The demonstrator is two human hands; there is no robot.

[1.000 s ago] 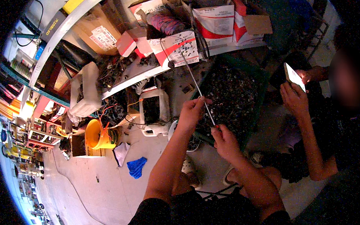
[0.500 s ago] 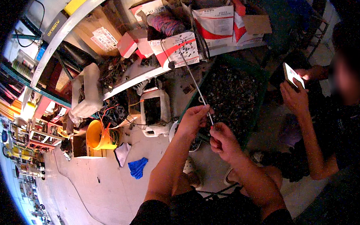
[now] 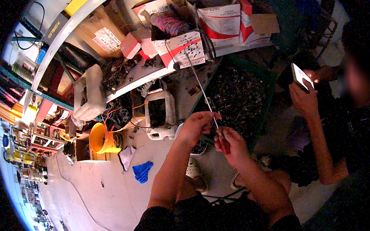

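A long, thin silver rod slants up from my hands, its far end over the printed front of a white and red carton. My left hand is closed, its thumb and forefinger pinching the rod. Just below, my right hand is closed round the rod's lower end, where a dark red, handle-like part shows between the fingers. Dark specks surround the far tip; I cannot tell whether they are print or small pieces. Under the rod is a green-rimmed bin full of small, dark mixed bits.
A shelf edge with cartons and a spool of coloured thread crosses ahead. A cut white jug, a yellow bucket and a blue cloth are on the floor at left. At right another person's hand holds a lit phone.
My right hand's fingers have shifted, and the red part of the rod's lower end has come into view. My left hand has moved slightly down and left, still at the rod.
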